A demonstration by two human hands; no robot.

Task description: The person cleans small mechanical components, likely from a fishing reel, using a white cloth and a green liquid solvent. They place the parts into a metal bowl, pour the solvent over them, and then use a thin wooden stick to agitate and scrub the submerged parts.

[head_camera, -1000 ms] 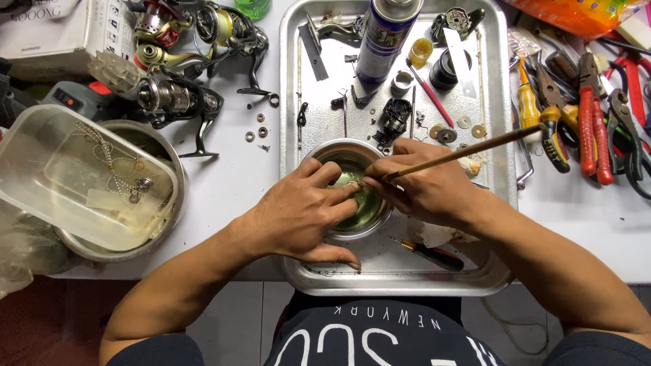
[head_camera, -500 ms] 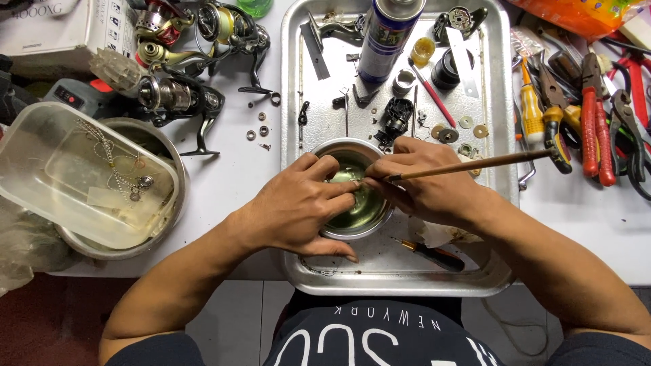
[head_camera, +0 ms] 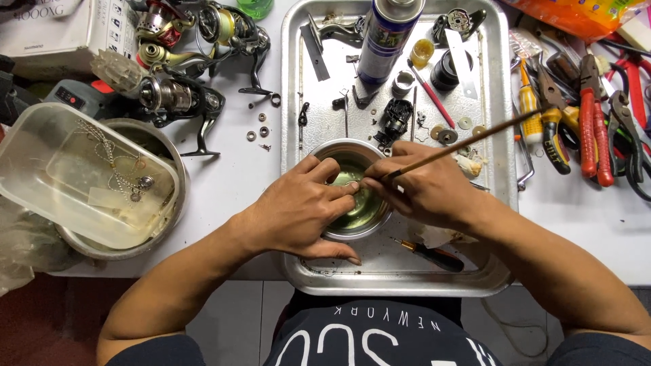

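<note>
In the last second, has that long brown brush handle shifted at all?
Yes. The brush handle in the right hand has tipped up: its far end has swung toward the red-handled pliers' jaws, while its tip stays over the steel bowl.

A small repair bench for fishing reels. Spinning reels [head_camera: 180, 95] lie on a white table [head_camera: 230, 176], loose parts fill a metal tray [head_camera: 495, 203], a spray can [head_camera: 385, 37] stands among them, and pliers [head_camera: 590, 122] and screwdrivers [head_camera: 532, 108] lie to the right.
</note>
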